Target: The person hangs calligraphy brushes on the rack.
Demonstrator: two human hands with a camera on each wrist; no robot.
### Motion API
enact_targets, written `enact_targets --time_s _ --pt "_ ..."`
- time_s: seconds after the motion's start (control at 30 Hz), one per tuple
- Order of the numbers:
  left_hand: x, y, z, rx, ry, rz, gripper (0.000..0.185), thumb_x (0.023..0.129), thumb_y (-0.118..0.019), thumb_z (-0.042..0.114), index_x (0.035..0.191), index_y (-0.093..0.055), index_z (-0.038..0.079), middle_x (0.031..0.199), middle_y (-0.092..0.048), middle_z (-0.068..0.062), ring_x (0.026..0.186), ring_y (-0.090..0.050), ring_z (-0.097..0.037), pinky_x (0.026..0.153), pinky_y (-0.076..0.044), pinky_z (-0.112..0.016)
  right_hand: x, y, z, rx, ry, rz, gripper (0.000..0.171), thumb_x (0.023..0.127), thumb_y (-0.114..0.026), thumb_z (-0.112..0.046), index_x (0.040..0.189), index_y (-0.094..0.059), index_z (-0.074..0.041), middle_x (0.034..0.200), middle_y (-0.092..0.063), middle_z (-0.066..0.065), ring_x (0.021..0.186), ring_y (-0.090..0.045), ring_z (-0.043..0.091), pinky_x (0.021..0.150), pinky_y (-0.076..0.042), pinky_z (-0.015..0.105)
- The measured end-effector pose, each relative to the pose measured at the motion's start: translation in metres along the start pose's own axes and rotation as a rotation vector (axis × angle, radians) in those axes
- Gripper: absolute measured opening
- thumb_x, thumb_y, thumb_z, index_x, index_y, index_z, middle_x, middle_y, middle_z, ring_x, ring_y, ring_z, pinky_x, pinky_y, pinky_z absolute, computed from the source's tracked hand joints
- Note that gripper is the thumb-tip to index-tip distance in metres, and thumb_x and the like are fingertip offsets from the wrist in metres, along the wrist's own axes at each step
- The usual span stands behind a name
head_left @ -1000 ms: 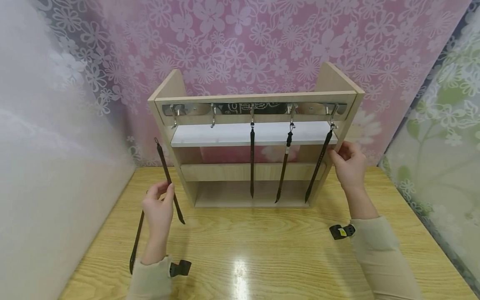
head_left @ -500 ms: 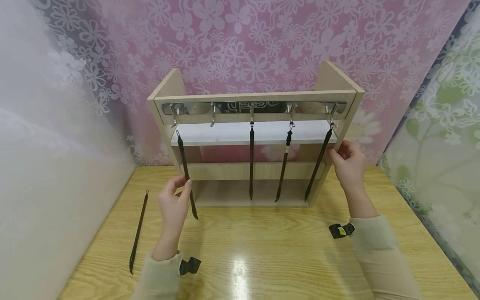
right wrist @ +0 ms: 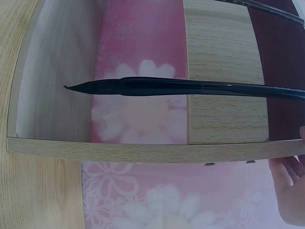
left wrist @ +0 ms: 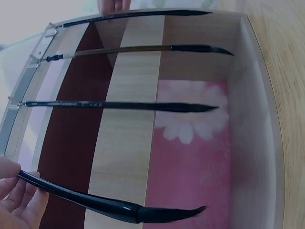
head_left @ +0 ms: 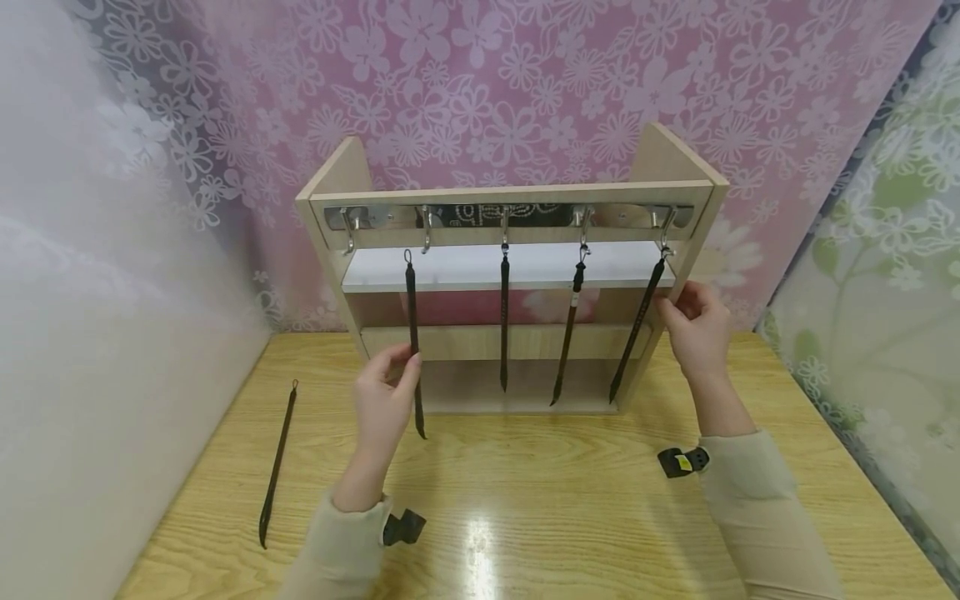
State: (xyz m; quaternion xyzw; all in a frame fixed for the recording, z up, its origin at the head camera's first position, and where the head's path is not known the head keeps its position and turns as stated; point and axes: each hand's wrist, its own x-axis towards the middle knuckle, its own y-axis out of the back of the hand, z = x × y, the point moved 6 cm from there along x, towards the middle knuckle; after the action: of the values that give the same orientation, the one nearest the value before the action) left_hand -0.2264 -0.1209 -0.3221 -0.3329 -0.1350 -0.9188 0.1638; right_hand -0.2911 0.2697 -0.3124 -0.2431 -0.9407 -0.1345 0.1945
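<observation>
— Below the rack's (head_left: 517, 193) second hook, what is pinched by the left hand (head_left: 382, 406)?
— A dark brush (head_left: 413, 342), held upright. The rack's right edge is gripped by the right hand (head_left: 697, 327).

Left hand (head_left: 384, 400): raised, forearm reaching forward from a beige sleeve, thumb and fingers pinched together, palm toward centre. Right hand (head_left: 697, 327): raised at far right, fingers curled in a light grip. Both wrists carry a small black device.
</observation>
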Motion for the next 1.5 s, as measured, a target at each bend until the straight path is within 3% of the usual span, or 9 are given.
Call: enact_targets --time_s 0.17,0.23,0.47,0.6,0.83,1.03,1.27,1.5 --pt "0.002 -0.007 0.027 0.01 0.011 -0.042 0.01 0.078 -0.06 -0.01 0.087 -0.061 -0.013 0.081 -0.062 -0.022 0.068 -0.061 -0.031 0.055 -0.053 -0.03 0.001 0.0 0.002 -0.014 -0.002 0.001 0.024 0.08 -0.062 -0.004 0.103 -0.057 0.002 0.081 -0.056 -0.011 0.078 -0.056 0.0 0.069 -0.046 0.01" --pt "0.003 -0.008 0.029 0.012 0.011 -0.048 0.01 0.078 -0.06 -0.011 0.087 -0.06 -0.015 0.081 -0.062 -0.023 0.067 -0.061 -0.032 0.055 -0.053 -0.032 0.001 0.001 0.003 -0.019 -0.001 0.002 0.024 0.08 -0.062 -0.005 0.103 -0.057 0.003 0.081 -0.056 -0.011 0.078 -0.056 0.0 0.069 -0.046 0.009" --pt "0.003 -0.013 0.001 0.006 0.034 -0.061 0.013 0.081 -0.061 -0.001 0.091 -0.062 -0.009 0.083 -0.063 -0.017 0.065 -0.06 -0.024 0.053 -0.051 -0.025 0.001 0.001 0.004 -0.004 -0.007 0.003 0.022 0.081 -0.061 -0.005 0.102 -0.058 0.001 0.081 -0.056 -0.011 0.077 -0.056 0.0 0.07 -0.046 0.01" --pt "0.003 -0.014 0.0 0.012 0.027 -0.062 0.014 0.082 -0.061 0.003 0.091 -0.063 -0.007 0.082 -0.063 -0.015 0.063 -0.059 -0.022 0.052 -0.049 -0.019 0.001 0.002 0.001 -0.006 0.009 0.012 0.022 0.08 -0.061 -0.004 0.101 -0.058 0.002 0.08 -0.056 -0.011 0.077 -0.055 0.0 0.069 -0.046 0.01" --pt "0.005 -0.016 0.0 0.003 0.04 -0.069 0.013 0.082 -0.061 0.003 0.091 -0.063 -0.007 0.081 -0.064 -0.014 0.063 -0.059 -0.021 0.049 -0.049 -0.027 0.0 0.002 0.001 -0.007 0.017 0.019 0.021 0.08 -0.062 -0.003 0.1 -0.058 0.001 0.081 -0.056 -0.01 0.077 -0.055 0.001 0.068 -0.046 0.01" --pt "0.006 -0.018 0.002 0.012 0.038 -0.078 0.012 0.082 -0.061 0.003 0.09 -0.063 -0.006 0.081 -0.064 -0.013 0.064 -0.058 -0.023 0.047 -0.047 -0.022 0.001 0.002 0.001 -0.003 0.027 0.023 0.023 0.079 -0.062 -0.003 0.101 -0.058 0.003 0.082 -0.056 -0.009 0.078 -0.055 0.001 0.068 -0.046 0.01" --pt "0.007 -0.021 -0.006 0.007 0.045 -0.076 0.012 0.082 -0.061 0.004 0.089 -0.063 -0.005 0.079 -0.065 -0.011 0.064 -0.057 -0.017 0.044 -0.043 -0.018 0.002 0.001 0.003 0.009 0.011 0.017 0.022 0.08 -0.062 -0.002 0.101 -0.058 0.001 0.082 -0.056 -0.008 0.078 -0.056 0.001 0.07 -0.046 0.01" --pt "0.008 -0.024 -0.016 -0.003 0.054 -0.079 0.013 0.083 -0.062 0.007 0.09 -0.063 -0.004 0.081 -0.064 -0.012 0.066 -0.061 -0.021 0.048 -0.047 -0.019 0.001 0.0 0.003 0.028 0.004 0.011 0.021 0.08 -0.061 -0.002 0.1 -0.058 0.002 0.083 -0.056 -0.007 0.079 -0.056 0.003 0.071 -0.047 0.011"
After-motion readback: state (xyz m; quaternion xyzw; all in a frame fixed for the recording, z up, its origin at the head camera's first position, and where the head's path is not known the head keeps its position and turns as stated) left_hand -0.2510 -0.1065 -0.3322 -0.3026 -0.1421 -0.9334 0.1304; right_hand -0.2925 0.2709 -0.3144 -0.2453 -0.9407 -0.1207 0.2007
